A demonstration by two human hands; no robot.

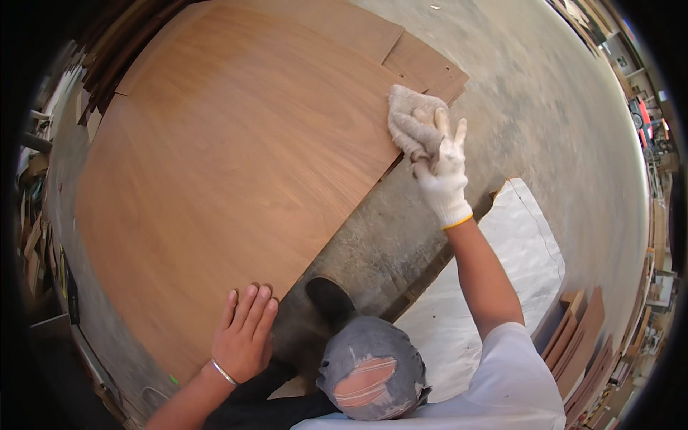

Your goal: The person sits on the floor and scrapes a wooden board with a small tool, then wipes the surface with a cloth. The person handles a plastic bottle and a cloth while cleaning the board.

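Note:
A large brown wood-grain panel (236, 158) fills the left and middle of the view. My left hand (245, 333), bare and with a bracelet at the wrist, lies with its fingers stretched out on the panel's near edge. My right hand (441, 175) wears a white knitted glove with a yellow cuff. It grips a fluffy off-white rag (412, 111) at the panel's far right corner, part of the rag hanging past the edge. Two of the gloved fingers are spread over the cloth; the others are partly hidden.
Brown boards (423, 64) stick out from under the panel at the far side. Darker boards stand at the upper left. A white sheet (473, 301) lies on the concrete floor (545, 107) at right, beside brown board pieces (573, 337). My knee (373, 369) and black shoe (330, 301) are close to the panel.

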